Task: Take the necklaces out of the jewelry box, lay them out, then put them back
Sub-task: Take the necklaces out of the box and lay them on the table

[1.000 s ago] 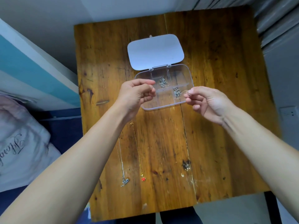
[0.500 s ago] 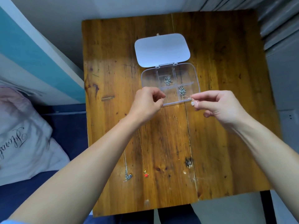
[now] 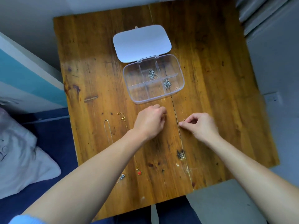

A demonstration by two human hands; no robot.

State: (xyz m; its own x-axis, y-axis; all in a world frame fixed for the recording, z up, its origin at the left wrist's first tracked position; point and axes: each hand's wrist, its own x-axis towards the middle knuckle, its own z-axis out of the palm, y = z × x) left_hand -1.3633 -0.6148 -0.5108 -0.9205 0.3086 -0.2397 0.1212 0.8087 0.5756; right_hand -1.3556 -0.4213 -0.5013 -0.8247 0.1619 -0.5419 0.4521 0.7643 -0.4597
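Observation:
The clear jewelry box [image 3: 181,73] lies open at the table's middle back, its white lid [image 3: 141,42] folded away from me. Two silver necklaces [image 3: 151,74] sit bunched in its compartments. Just in front of the box, my left hand [image 3: 150,122] and my right hand [image 3: 199,125] hover low over the wood, fingers curled. Each pinches an end of a very thin gold necklace [image 3: 185,119]; only the bit at my right fingertips shows clearly. A silver necklace [image 3: 107,130] and a gold necklace with a red pendant [image 3: 139,172] lie stretched out at the left.
The wooden table [image 3: 218,94] has a seam running front to back between my hands. A dark knot [image 3: 180,155] marks the wood near the front. A white pillow [image 3: 21,159] on blue bedding lies left of the table.
Both hands have come down and toward me from over the box to just above the bare wood, still holding the thin chain between them.

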